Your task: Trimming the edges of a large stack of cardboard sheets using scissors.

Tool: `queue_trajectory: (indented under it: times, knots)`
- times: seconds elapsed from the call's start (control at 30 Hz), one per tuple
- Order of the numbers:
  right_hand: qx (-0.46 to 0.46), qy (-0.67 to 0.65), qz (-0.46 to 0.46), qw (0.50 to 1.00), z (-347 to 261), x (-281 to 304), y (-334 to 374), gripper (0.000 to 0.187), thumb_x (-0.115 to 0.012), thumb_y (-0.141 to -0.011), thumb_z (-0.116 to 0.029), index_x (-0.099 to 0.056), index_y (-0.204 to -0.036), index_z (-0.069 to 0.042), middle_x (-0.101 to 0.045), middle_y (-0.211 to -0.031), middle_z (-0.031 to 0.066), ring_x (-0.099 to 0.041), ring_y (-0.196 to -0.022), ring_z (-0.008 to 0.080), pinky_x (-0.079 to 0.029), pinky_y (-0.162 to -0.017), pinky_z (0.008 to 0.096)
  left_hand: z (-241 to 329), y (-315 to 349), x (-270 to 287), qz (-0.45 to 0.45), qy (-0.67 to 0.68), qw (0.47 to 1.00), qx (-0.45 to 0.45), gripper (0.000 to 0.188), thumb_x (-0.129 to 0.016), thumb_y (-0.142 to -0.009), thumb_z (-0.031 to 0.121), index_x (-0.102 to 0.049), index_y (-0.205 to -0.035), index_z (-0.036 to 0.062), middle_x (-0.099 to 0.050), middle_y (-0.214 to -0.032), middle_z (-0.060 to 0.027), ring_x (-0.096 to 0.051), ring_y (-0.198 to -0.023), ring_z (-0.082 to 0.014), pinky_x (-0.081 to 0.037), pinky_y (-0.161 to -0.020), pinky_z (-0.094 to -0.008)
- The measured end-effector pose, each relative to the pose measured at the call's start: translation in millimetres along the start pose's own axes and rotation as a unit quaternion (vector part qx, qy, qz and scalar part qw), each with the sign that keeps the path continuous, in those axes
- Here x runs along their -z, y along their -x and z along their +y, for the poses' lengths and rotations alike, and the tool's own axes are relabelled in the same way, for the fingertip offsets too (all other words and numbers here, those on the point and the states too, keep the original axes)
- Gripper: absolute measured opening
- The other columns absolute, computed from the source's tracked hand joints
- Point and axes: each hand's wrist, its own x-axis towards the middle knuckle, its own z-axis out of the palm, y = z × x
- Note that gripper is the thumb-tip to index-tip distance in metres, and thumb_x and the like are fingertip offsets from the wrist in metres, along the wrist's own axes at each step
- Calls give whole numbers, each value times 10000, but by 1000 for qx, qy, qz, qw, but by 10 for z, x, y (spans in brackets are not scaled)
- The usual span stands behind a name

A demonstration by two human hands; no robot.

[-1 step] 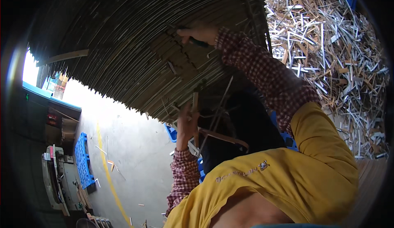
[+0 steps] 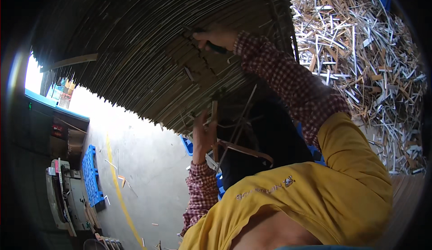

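A tall stack of thin, layered brown sheets (image 2: 148, 61), likely cardboard, fills the upper middle of the view. My right hand (image 2: 219, 36) is closed around a slim tool with a dark handle (image 2: 217, 48), against the stack's face beside a jagged crack in the layers. What kind of tool it is stays unclear in the shade. Lower down, my left hand (image 2: 203, 133) is raised at the stack's bottom edge, fingers stretched upward and apart. Close by its thumb stands a narrow brown strip (image 2: 214, 126). More loose strips (image 2: 245, 150) hang or lie over my dark trouser leg.
At the right a big heap of white and brown scrap strips (image 2: 355, 61) covers the floor. A blue pallet (image 2: 92, 176) stands at the left, near a yellow floor line (image 2: 118, 185). A short strip (image 2: 72, 62) juts from the stack's left side. Blue plastic (image 2: 187, 145) shows beneath the stack.
My left hand's fingers have shifted slightly and stand a little farther apart. The right hand and its tool stay almost in place at the stack.
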Motion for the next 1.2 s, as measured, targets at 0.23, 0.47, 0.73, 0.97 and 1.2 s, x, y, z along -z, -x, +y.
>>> queue_trajectory:
  times: [0.23,0.47,0.73,0.97,1.2]
  knots:
    - [163,-93,123,974,390,-453,68,319,-553,-822,-305,-579,-724,-2,-538,-612,41,-488,-513,144,-396,-473,311,871,-409,172,170,163,964,-122,306,-507,-851,148,-518,-1111,-14,-580,-989,-151,-569,-905,-237,-445,-766,-308]
    - [326,13,286,901,951,-1169,475,367,-569,-774,-255,-535,-994,37,-571,-867,247,-578,-838,331,-442,-698,395,890,-733,267,236,47,943,-230,312,-504,-852,212,-546,-1074,-3,-558,-1025,-180,-542,-957,-270,-420,-820,-356]
    - [188,192,-112,957,1574,-946,1742,384,-553,-812,-317,-561,-1033,-2,-626,-814,141,-599,-729,208,-465,-720,320,463,-663,223,114,-12,969,-219,309,-482,-870,183,-523,-1118,4,-512,-1116,-169,-488,-1053,-290,-396,-868,-372]
    - [80,45,-38,995,719,-72,529,353,-599,-789,-316,-619,-952,-4,-638,-848,111,-593,-805,184,-458,-726,304,600,-1037,209,164,168,962,-143,393,-441,-903,226,-407,-1230,10,-459,-1208,-138,-457,-1103,-233,-368,-927,-336]
    - [97,-8,9,995,316,-9,-29,433,-559,-798,-417,-647,-788,7,-617,-737,93,-566,-616,162,-462,-617,280,982,-1635,30,87,292,937,-170,489,-411,-910,343,-362,-1268,14,-429,-1225,-164,-441,-1107,-236,-365,-905,-316]
